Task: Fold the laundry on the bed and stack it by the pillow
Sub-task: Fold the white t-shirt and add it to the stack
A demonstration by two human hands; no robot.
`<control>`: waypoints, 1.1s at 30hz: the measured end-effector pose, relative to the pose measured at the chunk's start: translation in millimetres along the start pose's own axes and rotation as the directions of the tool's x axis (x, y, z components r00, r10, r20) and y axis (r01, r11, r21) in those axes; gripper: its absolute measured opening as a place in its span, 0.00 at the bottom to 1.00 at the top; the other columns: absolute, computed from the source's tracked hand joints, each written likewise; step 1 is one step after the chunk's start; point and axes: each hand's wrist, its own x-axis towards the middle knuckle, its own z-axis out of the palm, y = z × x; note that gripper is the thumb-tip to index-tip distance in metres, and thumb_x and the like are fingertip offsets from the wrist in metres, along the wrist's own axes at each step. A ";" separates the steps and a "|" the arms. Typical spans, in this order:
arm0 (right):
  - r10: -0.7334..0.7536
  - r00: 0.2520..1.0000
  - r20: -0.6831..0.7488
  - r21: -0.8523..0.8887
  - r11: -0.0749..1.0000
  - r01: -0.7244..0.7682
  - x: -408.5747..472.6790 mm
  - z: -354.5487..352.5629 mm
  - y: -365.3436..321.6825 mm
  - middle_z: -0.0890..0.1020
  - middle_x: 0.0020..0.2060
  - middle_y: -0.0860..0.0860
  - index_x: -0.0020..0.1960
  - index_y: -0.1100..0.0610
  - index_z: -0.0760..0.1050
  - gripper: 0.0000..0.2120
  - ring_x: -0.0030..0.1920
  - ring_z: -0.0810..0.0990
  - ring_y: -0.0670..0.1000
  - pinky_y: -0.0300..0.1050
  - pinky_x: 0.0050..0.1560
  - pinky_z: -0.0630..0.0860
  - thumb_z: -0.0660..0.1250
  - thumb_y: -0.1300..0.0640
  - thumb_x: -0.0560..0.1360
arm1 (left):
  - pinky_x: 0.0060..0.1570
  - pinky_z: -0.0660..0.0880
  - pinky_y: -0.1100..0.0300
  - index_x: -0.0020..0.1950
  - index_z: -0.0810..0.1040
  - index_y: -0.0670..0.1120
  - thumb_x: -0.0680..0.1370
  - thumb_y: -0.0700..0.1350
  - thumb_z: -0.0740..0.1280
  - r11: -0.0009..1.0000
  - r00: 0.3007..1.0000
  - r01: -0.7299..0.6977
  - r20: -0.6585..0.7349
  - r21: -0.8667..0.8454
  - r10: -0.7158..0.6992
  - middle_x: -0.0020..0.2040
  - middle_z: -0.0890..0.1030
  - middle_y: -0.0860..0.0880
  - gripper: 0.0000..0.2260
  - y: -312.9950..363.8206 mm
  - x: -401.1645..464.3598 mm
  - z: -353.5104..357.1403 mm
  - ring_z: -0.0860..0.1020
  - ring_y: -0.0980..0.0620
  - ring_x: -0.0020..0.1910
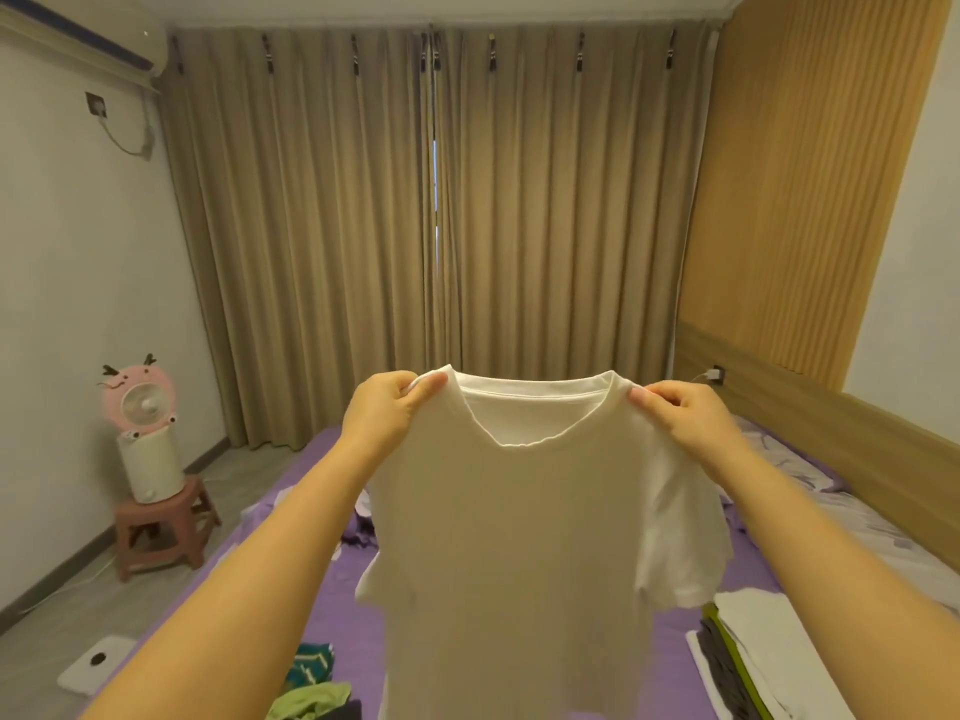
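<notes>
Left hand [387,407] and right hand [685,410] each pinch a shoulder of one white shirt [514,527]. One folded stack [753,652] lies on the bed [343,595] below the right hand.

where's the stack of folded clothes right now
In the head view the stack of folded clothes sits at lower right on the purple bed, just right of the hanging white t-shirt.

A single head-worn wide-angle view is provided. The bed [337,589] is looked across from near its edge toward the closed curtains [436,226]; both outstretched forearms are seen close, at lower frame.
</notes>
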 end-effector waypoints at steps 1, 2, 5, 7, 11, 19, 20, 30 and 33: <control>-0.007 1.000 -0.002 0.005 1.000 0.007 -0.4 -0.5 2.7 0.83 0.39 0.47 0.42 0.52 0.82 0.10 0.40 0.78 0.44 0.36 0.38 0.71 0.65 0.50 0.77 | 0.36 0.67 0.54 0.36 0.73 0.36 0.76 0.62 0.63 1.000 1.000 0.002 0.007 -0.013 -0.001 0.33 0.71 0.45 0.27 0.6 -2.9 1.4 0.69 0.49 0.32; -0.023 1.000 -0.008 0.005 1.000 0.023 -0.9 -0.8 4.8 0.83 0.39 0.48 0.43 0.54 0.82 0.10 0.40 0.77 0.45 0.37 0.39 0.72 0.64 0.51 0.78 | 0.37 0.70 0.53 0.38 0.76 0.38 0.76 0.61 0.65 1.000 1.000 0.000 0.020 -0.026 0.000 0.35 0.75 0.46 0.24 0.9 -5.4 2.6 0.72 0.47 0.34; -0.087 0.995 -0.049 -0.036 0.996 0.085 -4.9 -1.0 8.5 0.82 0.40 0.49 0.47 0.56 0.80 0.09 0.40 0.76 0.42 0.25 0.38 0.68 0.63 0.54 0.79 | 0.44 0.76 0.51 0.43 0.82 0.48 0.76 0.56 0.67 0.999 0.999 -0.005 0.034 -0.047 0.006 0.41 0.81 0.48 0.12 1.1 -14.6 6.4 0.79 0.47 0.42; -0.105 0.991 -0.082 -0.051 0.994 0.101 -9.4 0.0 9.2 0.82 0.40 0.49 0.48 0.56 0.81 0.09 0.40 0.76 0.43 0.23 0.37 0.67 0.64 0.53 0.78 | 0.38 0.71 0.54 0.40 0.80 0.47 0.76 0.57 0.66 1.000 1.000 0.006 0.007 -0.020 -0.006 0.37 0.79 0.46 0.15 2.1 -22.3 10.4 0.75 0.50 0.36; -0.108 0.990 -0.085 -0.089 0.991 0.101 -24.3 2.5 7.8 0.82 0.40 0.52 0.48 0.56 0.81 0.10 0.42 0.76 0.49 0.28 0.36 0.67 0.64 0.52 0.78 | 0.34 0.59 0.56 0.30 0.61 0.47 0.79 0.57 0.62 0.998 0.998 0.038 -0.047 0.054 -0.035 0.27 0.63 0.53 0.22 5.9 -41.1 16.8 0.61 0.53 0.29; -0.086 0.994 -0.067 -0.123 0.989 0.077 -76.3 -10.6 -5.9 0.82 0.41 0.49 0.47 0.53 0.81 0.09 0.43 0.77 0.48 0.38 0.41 0.70 0.64 0.50 0.78 | 0.34 0.58 0.56 0.29 0.57 0.49 0.78 0.60 0.60 0.998 1.000 -0.005 -0.027 0.059 0.006 0.26 0.60 0.54 0.24 8.2 -77.8 1.5 0.60 0.53 0.28; -0.088 0.994 -0.068 -0.137 0.988 0.078 -83.5 -11.8 -8.7 0.82 0.41 0.49 0.47 0.53 0.81 0.09 0.43 0.77 0.48 0.35 0.40 0.70 0.64 0.50 0.77 | 0.34 0.57 0.56 0.29 0.57 0.49 0.78 0.60 0.61 0.999 1.000 -0.005 -0.021 0.048 0.006 0.25 0.59 0.54 0.24 8.2 -83.6 -1.4 0.59 0.54 0.28; 0.063 0.998 -0.017 -0.104 0.992 -0.065 -170.7 7.8 -0.1 0.81 0.39 0.44 0.44 0.51 0.81 0.06 0.40 0.76 0.41 0.31 0.40 0.70 0.67 0.50 0.76 | 0.33 0.58 0.57 0.32 0.63 0.47 0.77 0.59 0.64 0.994 0.978 0.073 0.199 -0.077 -0.057 0.29 0.61 0.52 0.22 -38.0 -155.7 -2.0 0.60 0.53 0.29; 0.187 0.981 0.048 -0.107 0.978 -0.181 -198.7 29.7 30.5 0.81 0.38 0.44 0.42 0.50 0.80 0.06 0.40 0.76 0.42 0.35 0.41 0.71 0.68 0.51 0.75 | 0.33 0.55 0.57 0.31 0.61 0.47 0.77 0.57 0.65 0.984 0.947 0.160 0.294 -0.083 -0.129 0.29 0.58 0.50 0.22 -71.1 -185.8 20.7 0.58 0.52 0.29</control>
